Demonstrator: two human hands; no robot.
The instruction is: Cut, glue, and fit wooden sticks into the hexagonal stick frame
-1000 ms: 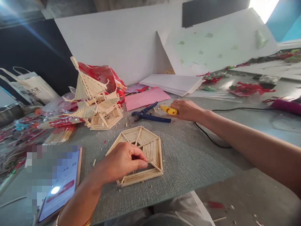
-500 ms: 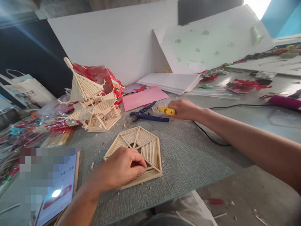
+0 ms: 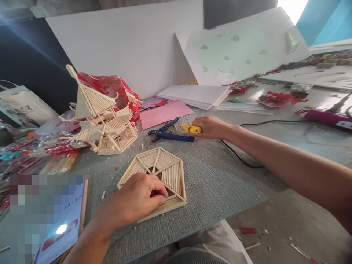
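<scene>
Flat on the grey mat lies a many-sided panel of pale wooden sticks (image 3: 172, 176), divided by spokes around a dark open middle. My left hand (image 3: 140, 194) rests over its near left part, thumb and fingers closed in a pinch at the near sticks; what they hold, if anything, is hidden. Farther back, my right hand (image 3: 209, 127) is wrapped around a small yellow tool (image 3: 191, 128) with a narrow tip pointing left; the rest of it is hidden in the hand. Just left of that hand lies a blue-handled cutter (image 3: 172, 135) with its handles spread.
A tiered pagoda-like stick model (image 3: 103, 121) stands back left. A phone (image 3: 62, 220) lies front left, near bundled sticks (image 3: 59, 161). Pink paper (image 3: 165, 114) and white boards (image 3: 195, 95) lie behind. A black cord (image 3: 239, 156) passes beneath my right forearm.
The view has shifted slightly, so things appear a little farther left. Both hands keep their places relative to the panel and cutter. The phone's timer has gone up by one second.
</scene>
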